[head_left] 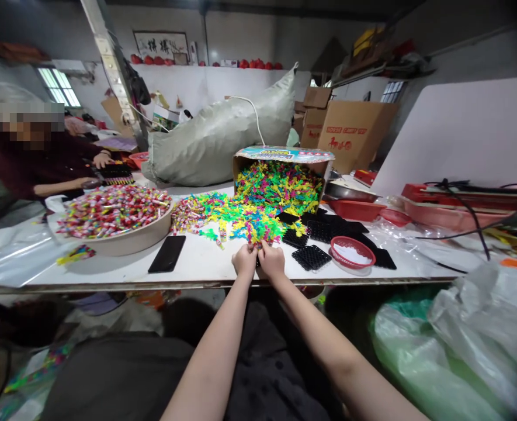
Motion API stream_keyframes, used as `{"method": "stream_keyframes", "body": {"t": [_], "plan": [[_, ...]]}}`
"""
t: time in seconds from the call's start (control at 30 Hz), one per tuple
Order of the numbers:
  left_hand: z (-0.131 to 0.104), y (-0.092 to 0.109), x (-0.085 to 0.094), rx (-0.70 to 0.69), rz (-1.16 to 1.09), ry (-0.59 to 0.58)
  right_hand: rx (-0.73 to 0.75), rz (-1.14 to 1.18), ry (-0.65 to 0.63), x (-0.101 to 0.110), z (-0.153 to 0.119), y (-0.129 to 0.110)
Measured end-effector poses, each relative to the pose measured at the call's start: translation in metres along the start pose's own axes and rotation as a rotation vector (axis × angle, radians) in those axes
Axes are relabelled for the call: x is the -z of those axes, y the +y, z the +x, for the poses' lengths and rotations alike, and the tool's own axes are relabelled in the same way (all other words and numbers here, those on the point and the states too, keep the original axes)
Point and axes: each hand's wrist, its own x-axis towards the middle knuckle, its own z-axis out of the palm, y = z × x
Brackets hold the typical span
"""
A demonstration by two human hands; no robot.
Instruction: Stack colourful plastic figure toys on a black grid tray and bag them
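My left hand and my right hand meet at the front of the white table, fingers pinched together. What they hold between the fingertips is too small and too covered to name. Right behind them spreads a loose heap of small green, yellow, blue and pink plastic pieces. It spills from a cardboard box lying open toward me. Left of the heap are small wrapped tubes. Black plastic grid trays lie by my right hand, beside a small red basket with white contents.
A wide tub heaped with colourful wrapped tubes stands at left, near a black phone. Another person works behind it with a black tray. A large stuffed sack lies at the back. Plastic bags bulge at lower right.
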Motion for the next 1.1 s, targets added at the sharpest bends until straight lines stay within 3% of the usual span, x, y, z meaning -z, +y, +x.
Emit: {"method": "stream_keyframes", "body": {"t": [0.37, 0.63, 0.8, 1.1], "plan": [[0.001, 0.000, 0.001, 0.026, -0.056, -0.014, 0.035, 0.098, 0.085, 0.001, 0.006, 0.004], [0.000, 0.000, 0.000, 0.024, -0.030, -0.003, 0.029, 0.057, 0.306, 0.054, 0.038, 0.001], [0.001, -0.002, -0.001, 0.016, -0.032, -0.002, 0.120, -0.055, 0.178, 0.065, 0.061, 0.000], [0.001, -0.003, -0.002, 0.018, -0.047, -0.013, 0.220, -0.116, 0.038, 0.066, 0.071, 0.004]]}}
